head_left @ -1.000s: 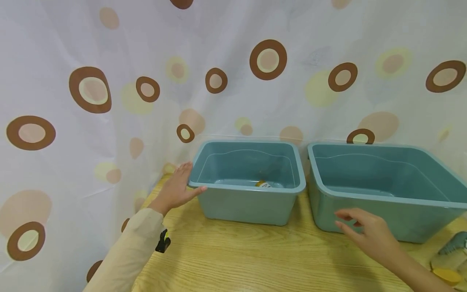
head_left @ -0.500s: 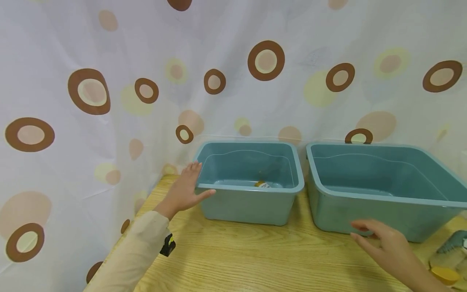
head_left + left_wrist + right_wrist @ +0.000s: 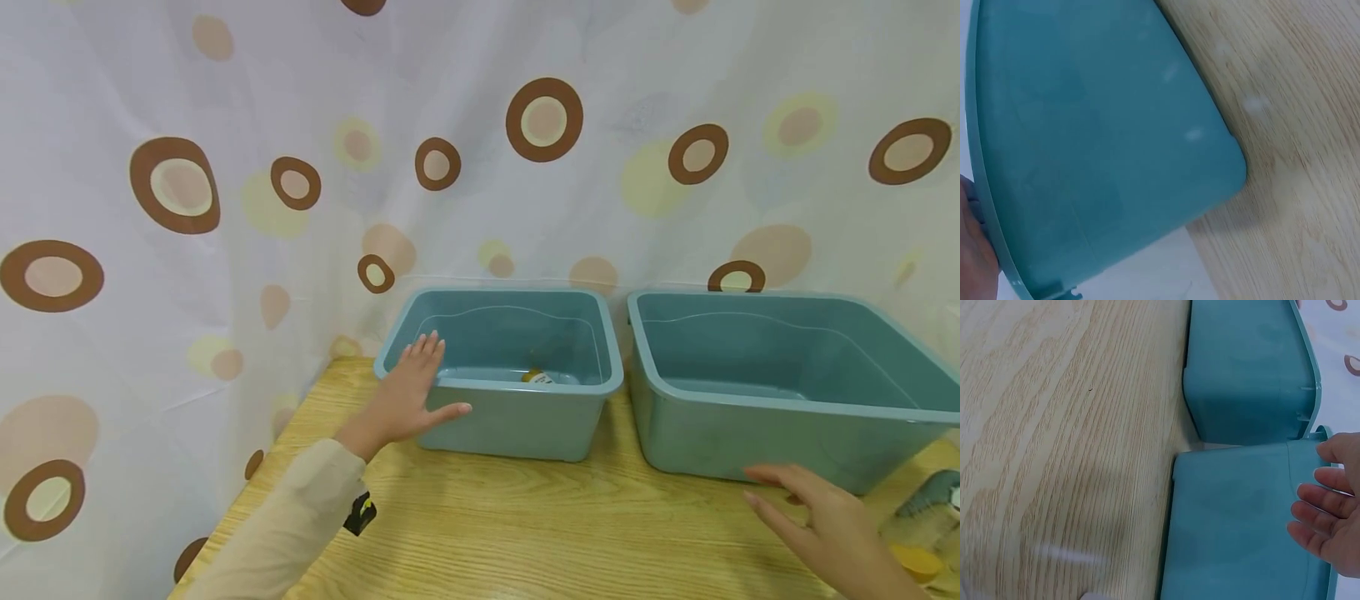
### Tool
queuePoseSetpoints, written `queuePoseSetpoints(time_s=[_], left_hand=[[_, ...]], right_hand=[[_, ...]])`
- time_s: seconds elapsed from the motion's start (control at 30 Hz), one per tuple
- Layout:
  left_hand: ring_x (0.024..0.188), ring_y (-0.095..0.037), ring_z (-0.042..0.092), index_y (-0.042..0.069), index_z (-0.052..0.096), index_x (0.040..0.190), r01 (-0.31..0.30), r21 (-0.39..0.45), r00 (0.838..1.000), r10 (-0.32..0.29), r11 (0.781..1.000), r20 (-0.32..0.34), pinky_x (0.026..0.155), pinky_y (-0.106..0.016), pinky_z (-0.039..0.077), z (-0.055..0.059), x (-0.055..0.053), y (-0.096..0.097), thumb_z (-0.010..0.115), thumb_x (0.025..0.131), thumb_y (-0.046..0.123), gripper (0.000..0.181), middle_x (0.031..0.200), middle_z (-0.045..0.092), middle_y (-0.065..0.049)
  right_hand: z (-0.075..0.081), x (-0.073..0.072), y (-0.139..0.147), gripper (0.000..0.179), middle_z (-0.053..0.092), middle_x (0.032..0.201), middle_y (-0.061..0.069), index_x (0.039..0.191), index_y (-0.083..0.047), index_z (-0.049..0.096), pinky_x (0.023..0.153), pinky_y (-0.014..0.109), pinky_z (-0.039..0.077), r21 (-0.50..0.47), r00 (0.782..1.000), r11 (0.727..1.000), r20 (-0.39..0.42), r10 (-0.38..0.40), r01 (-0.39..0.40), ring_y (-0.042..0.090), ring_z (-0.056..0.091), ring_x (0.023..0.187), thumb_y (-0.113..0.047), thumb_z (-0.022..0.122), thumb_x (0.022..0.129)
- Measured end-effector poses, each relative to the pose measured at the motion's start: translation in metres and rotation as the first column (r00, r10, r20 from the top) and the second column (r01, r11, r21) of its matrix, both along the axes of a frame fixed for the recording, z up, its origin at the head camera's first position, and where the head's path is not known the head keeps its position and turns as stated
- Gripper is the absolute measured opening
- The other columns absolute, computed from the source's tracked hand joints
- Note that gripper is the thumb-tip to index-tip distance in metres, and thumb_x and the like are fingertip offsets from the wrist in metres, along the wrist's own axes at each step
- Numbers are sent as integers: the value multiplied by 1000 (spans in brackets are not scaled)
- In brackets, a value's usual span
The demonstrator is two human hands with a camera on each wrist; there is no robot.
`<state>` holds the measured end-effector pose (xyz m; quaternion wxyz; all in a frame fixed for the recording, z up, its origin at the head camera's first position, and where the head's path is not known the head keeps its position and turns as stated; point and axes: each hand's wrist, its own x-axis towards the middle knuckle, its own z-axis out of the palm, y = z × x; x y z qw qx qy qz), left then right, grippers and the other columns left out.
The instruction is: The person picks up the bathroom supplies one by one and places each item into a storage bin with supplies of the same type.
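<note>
Teal plastic makes up both of the tubs that stand side by side on the wood-grain desk [image 3: 525, 517], a narrow gap between them. Inside the smaller tub [image 3: 517, 421], on the left, a small item with a yellow end and a white printed label [image 3: 538, 378] lies on the bottom, right of the middle and half hidden by the front rim; what it is exactly cannot be made out. The larger tub [image 3: 757, 437] stands to the right, its far end cut off by the picture's edge.

The left hand [image 3: 405, 396] is at the front left corner of the smaller tub, fingers extended forward over the rim and thumb spread out to the right; whether it touches the plastic cannot be told. A cream sleeve [image 3: 292, 525] covers that forearm, with a black fitting [image 3: 361, 512] under the wrist.

The right hand [image 3: 821, 525] hovers in front of the larger tub, below its rim, fingers loosely bent and thumb apart from the index finger. Just beyond its wrist, at the edge of view, a see-through container [image 3: 909, 523] with a yellow part [image 3: 917, 563] is partly visible. Behind the tubs hangs a pale curtain [image 3: 465, 221] printed with brown, peach and yellow rounds.
</note>
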<state>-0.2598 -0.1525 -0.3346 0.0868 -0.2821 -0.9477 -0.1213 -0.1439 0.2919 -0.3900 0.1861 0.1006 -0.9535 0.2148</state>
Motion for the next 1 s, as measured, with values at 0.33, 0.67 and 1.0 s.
queuePoseSetpoints(time_s=[0.33, 0.67, 1.0], left_hand=[[145, -29, 5, 0, 11, 148, 20, -57, 999, -18, 998, 30, 118, -45, 7, 3, 6, 20, 17, 77, 84, 111, 156, 10, -16], [144, -36, 2, -1, 11, 148, 60, -53, 998, -60, 997, 15, 117, -49, 10, 4, 14, 41, 12, 74, 85, 114, 155, 6, -19], [144, -32, 0, -2, 10, 148, 61, -44, 998, -61, 997, -4, 118, -47, 9, 3, 16, 64, 9, 72, 85, 116, 155, 3, -18]], right_hand=[[4, 10, 8, 35, 62, 102, 26, 108, 0, 64, 63, 52, 49, 30, 996, 998, 65, -65, 63, 45, 57, 89, -25, 69, 84], [0, 15, 25, 34, 62, 95, 28, 103, 3, 65, 60, 53, 49, 26, 996, 996, -20, -85, 86, 45, 56, 80, -19, 74, 78], [-9, 14, 50, 29, 68, 85, 15, 93, 6, 67, 53, 22, 48, -2, 974, 1000, -225, 22, -23, -11, 52, 77, -11, 78, 71]])
